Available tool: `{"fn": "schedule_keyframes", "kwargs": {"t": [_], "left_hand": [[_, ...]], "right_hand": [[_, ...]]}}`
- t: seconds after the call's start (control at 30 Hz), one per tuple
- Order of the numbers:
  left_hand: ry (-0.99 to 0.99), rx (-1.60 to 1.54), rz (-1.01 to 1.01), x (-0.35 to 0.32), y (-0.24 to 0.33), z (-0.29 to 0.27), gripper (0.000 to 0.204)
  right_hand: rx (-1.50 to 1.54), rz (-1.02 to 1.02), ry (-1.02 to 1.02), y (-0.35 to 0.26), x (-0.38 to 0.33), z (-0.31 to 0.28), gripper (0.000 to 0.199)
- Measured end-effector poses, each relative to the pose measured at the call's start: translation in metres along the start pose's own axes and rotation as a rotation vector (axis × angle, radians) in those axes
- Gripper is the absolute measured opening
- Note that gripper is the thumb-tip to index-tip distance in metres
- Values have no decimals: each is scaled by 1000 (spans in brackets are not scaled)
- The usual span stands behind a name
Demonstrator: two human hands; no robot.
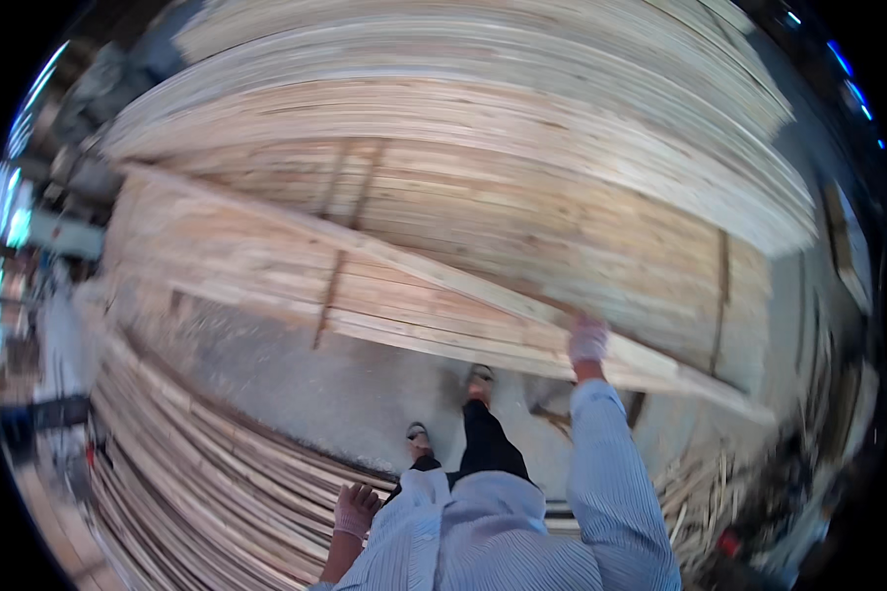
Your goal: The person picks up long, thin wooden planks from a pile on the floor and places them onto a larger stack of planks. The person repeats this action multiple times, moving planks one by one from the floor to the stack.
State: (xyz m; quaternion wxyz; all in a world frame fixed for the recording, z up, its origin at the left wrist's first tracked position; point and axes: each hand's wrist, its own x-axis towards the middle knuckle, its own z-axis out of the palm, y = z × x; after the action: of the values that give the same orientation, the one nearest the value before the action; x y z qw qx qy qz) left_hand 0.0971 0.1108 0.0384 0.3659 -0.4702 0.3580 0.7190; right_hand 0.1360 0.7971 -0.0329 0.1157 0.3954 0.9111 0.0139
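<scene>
My right hand (588,340), in a pale glove, is closed around a long wooden plank (434,274) towards its right end. The plank runs slantwise from the far left to the near right, over a low layer of boards (552,212). My left hand (357,509), also gloved, hangs low beside my body with loosely bent fingers slightly apart and nothing in it. Under it lies a bundle of long thin wooden strips (237,473). Motion blurs the picture, so finger detail is faint.
High stacks of boards (463,103) rise beyond the low layer. Dark crosswise strips (363,182) lie on the boards. My feet stand on a grey floor (256,360) between boards and strips. Wood scraps (705,492) litter the near right.
</scene>
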Motion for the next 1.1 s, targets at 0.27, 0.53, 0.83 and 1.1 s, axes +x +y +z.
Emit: {"fn": "schedule_keyframes", "kwargs": {"t": [0.27, 0.53, 0.83, 1.1], "left_hand": [[145, 208, 57, 6, 9, 62, 47], [-1326, -422, -299, 153, 20, 38, 54], [-323, -35, 27, 49, 72, 211, 76], [-934, -234, -118, -22, 105, 154, 53]], "right_hand": [[-142, -181, -129, -9, -18, -70, 15], [-196, -388, -164, -40, -171, -108, 24], [200, -464, -184, -80, -359, -155, 54], [646, -269, -91, -20, -540, -145, 57]]}}
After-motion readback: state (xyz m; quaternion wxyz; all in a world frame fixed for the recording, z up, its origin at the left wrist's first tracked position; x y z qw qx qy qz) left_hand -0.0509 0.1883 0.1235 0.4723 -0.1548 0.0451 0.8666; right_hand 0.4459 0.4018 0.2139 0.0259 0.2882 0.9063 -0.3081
